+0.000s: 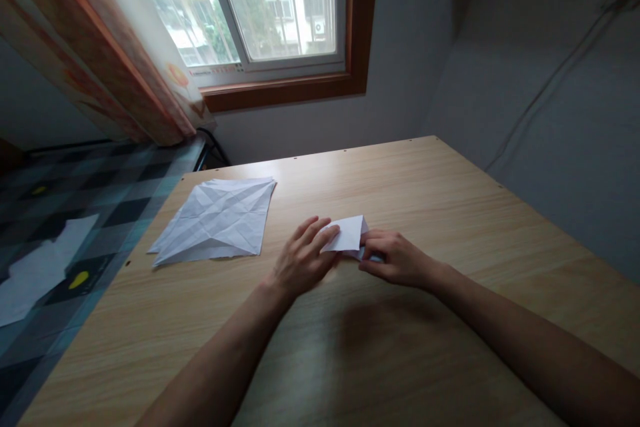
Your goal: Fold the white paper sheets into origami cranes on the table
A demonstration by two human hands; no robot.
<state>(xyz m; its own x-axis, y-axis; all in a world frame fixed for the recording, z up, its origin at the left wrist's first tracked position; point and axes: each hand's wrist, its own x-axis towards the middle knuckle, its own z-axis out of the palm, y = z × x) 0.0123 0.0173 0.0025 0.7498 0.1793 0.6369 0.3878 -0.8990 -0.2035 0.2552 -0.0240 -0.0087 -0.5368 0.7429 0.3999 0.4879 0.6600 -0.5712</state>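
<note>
A small folded piece of white paper (pixel 349 232) is held between my two hands, near the middle of the wooden table. My left hand (pixel 306 255) grips its left side, with fingers lying over the top face. On the right, my right hand (pixel 393 256) has its fingers curled around the paper's lower right edge, where a folded layer shows. The thumb of my left hand is mostly hidden under the paper. Left of my hands lies a stack of creased white paper sheets (pixel 220 217) with criss-cross fold lines.
The wooden table (pixel 450 200) has a far edge near the wall under a window (pixel 280 7). At the left stands a bed with a checked cover (pixel 125 167), with white paper pieces (pixel 37 280) on it. A curtain (pixel 115 47) hangs beside the window.
</note>
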